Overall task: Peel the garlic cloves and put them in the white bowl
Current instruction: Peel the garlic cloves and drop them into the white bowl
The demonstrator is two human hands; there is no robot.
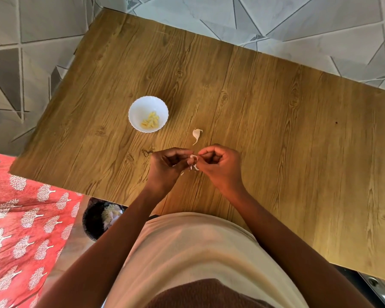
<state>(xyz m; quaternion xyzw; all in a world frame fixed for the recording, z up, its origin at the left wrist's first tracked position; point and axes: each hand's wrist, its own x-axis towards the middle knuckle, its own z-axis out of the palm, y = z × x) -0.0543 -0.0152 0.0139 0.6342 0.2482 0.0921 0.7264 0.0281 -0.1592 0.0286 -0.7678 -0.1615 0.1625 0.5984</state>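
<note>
Wood-grain laminate covers the counter (265, 130), where both hands meet near the front edge. The left hand (167, 167) and right hand (220, 165) have their fingers curled, pinching one small garlic clove (193, 157) between them, with bits of papery skin (195, 167) hanging just below. Another unpeeled clove (197, 134) lies on the counter just beyond the hands. The white bowl (138, 107), farther off to the left, holds yellowish peeled cloves (151, 122). Below the counter's edge stands a dark bin (93, 221) with scraps inside, beside red patterned cloth (20, 218).
</note>
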